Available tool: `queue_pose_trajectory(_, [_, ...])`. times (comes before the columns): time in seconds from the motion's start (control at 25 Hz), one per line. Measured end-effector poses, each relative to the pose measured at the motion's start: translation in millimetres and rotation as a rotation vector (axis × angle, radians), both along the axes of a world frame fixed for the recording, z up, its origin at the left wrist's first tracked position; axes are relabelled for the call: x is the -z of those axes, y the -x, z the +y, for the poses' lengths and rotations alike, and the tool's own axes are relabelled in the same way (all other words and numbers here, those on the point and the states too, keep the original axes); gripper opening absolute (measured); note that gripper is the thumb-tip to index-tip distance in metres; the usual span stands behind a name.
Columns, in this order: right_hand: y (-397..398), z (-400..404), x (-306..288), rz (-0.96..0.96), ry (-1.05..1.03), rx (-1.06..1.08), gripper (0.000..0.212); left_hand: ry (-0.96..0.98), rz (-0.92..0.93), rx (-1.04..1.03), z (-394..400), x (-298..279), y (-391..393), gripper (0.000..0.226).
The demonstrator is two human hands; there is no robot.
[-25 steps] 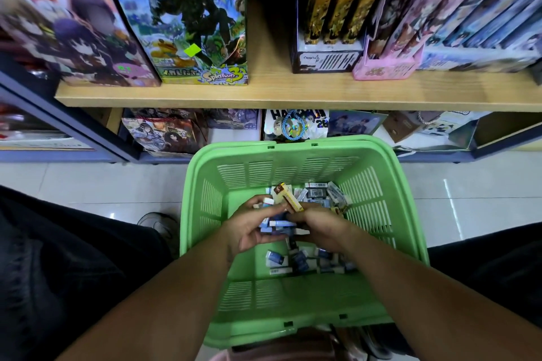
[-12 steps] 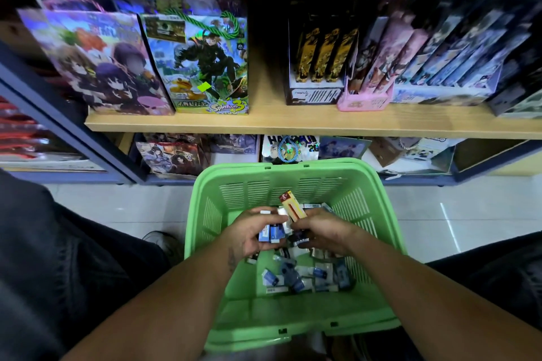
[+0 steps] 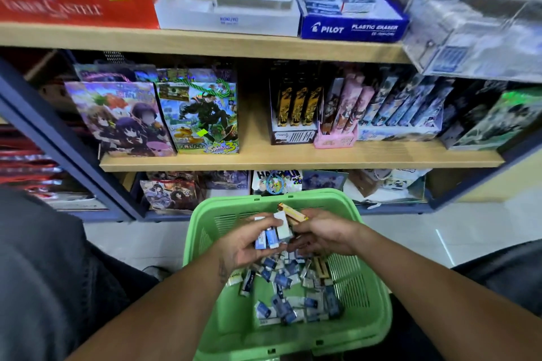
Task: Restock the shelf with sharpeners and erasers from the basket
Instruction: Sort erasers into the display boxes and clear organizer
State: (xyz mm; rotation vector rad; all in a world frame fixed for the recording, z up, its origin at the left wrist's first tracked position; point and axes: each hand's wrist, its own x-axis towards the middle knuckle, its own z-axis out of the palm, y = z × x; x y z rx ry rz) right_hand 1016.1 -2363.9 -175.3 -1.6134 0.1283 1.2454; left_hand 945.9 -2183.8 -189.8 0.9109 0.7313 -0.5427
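A green plastic basket (image 3: 372,313) sits low in front of me with several small blue-and-white erasers (image 3: 281,299) loose on its floor. My left hand (image 3: 243,243) is closed around a few blue-and-white erasers (image 3: 271,236), held above the basket. My right hand (image 3: 325,233) grips a yellow-and-brown packet (image 3: 293,212) that sticks up between the two hands. On the top shelf stands a blue Pilot plastic eraser display box (image 3: 352,28).
Wooden shelves (image 3: 264,161) face me. The top one holds a red Faber-Castell box (image 3: 73,3), a white Kokuyo box (image 3: 228,17) and clear acrylic bins (image 3: 475,23). The middle shelf carries printed gift bags (image 3: 199,114) and pen displays (image 3: 296,108). White tiled floor lies around the basket.
The view has tilted upward, and the top shelf with the eraser box has come into sight. Both hands have lifted out of the pile with their items, staying close together.
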Motion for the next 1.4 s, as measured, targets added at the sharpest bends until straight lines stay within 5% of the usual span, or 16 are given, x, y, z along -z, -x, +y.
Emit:
queue_pose_trajectory(0.28, [-1.9, -4.5, -40.5, -0.360, 0.113, -0.092, 0.025, -0.059, -0.125, 0.023, 1.2, -43.3, -4.6, 0.046])
queue_pose_trajectory(0.48, [0.2, -15.3, -105.8, -0.367, -0.152, -0.061, 0.032, -0.129, -0.240, 0.124, 14.1, -96.0, -13.2, 0.032])
queue_pose_trajectory(0.64, [10.6, -17.7, -145.3, -0.397, -0.258, 0.044, 0.031, -0.166, -0.337, 0.196, 13.5, -136.8, -14.3, 0.043])
queue_pose_trajectory(0.84, [9.7, -12.4, -213.4, -0.987, -0.179, 0.136, 0.041, -0.184, -0.499, 0.213, 25.3, -216.2, -22.5, 0.038])
queue_pose_trajectory(1.04, [-6.0, -10.9, -296.6, -1.269, -0.190, 0.182, 0.034, -0.186, -0.685, 0.187, 19.1, -312.0, -38.0, 0.033])
queue_pose_trajectory(1.2, [-34.0, -27.6, -352.5, -1.583, -0.043, 0.241, 0.032, -0.188, -0.765, 0.117, -4.8, -374.1, -65.9, 0.024])
queue_pose_trajectory(1.4, [-90.6, -86.4, -384.8, -1.641, 0.267, 0.369, 0.023, -0.190, -0.744, 0.044, -47.9, -418.3, -116.6, 0.019])
